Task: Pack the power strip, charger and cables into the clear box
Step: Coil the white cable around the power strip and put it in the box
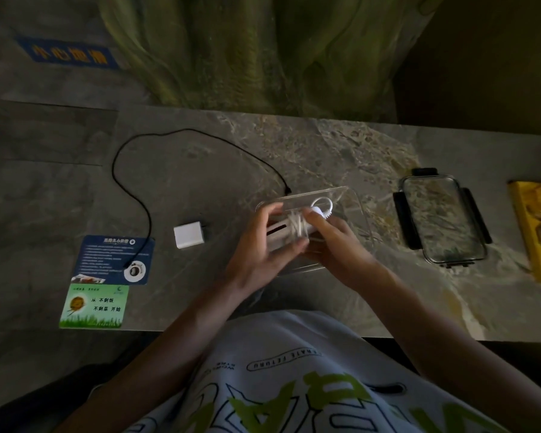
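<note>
Sitting far left, the green card (94, 304) reads "从 不剩饭 不剩菜 开始". The black cable (132, 189) loops at ten o'clock of the hands, the white charger (188, 237) at nine o'clock. Now the left hand (263, 245) and right hand (336, 245) both clasp the cord-wrapped power strip (283, 234) between them, over the clear box (352, 203).

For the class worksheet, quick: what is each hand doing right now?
Left hand: grips the power strip.
Right hand: holds the power strip too.
</note>
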A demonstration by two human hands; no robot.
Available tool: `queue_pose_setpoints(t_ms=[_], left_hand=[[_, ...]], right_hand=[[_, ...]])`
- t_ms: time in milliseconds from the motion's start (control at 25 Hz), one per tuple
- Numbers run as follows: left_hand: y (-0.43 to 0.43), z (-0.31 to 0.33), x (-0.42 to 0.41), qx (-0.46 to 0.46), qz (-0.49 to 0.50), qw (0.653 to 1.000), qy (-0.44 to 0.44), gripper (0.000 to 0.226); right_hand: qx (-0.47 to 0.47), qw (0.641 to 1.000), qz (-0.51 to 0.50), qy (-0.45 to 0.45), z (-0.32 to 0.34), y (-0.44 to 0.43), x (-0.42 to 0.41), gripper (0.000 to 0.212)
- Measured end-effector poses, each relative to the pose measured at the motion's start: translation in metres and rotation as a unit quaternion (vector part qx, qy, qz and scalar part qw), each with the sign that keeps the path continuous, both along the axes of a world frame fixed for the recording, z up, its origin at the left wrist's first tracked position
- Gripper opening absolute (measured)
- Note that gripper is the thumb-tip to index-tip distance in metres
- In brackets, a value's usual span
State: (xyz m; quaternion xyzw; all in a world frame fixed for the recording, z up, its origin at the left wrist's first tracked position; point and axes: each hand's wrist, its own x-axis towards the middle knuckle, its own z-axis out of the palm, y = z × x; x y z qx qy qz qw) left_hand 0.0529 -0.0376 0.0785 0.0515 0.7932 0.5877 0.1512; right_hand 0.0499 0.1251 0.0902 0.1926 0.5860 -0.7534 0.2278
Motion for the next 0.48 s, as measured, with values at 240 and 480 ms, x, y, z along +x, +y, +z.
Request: queue_pose_setpoints(t_ms=[240,480], left_hand=[[0.004,-0.014,-0.008,0.206,0.094,0.911,-0.345,0.056],[0.011,-0.022,-0.020,0.252,0.074,0.899,-0.349,0.026]], right_hand=[[-0.017,0.999,0.006,0.033,-0.011,0.011,-0.005,0.047],[-0.024,0.997,-0.003,0.070,-0.021,0.017,-0.010,0.035]])
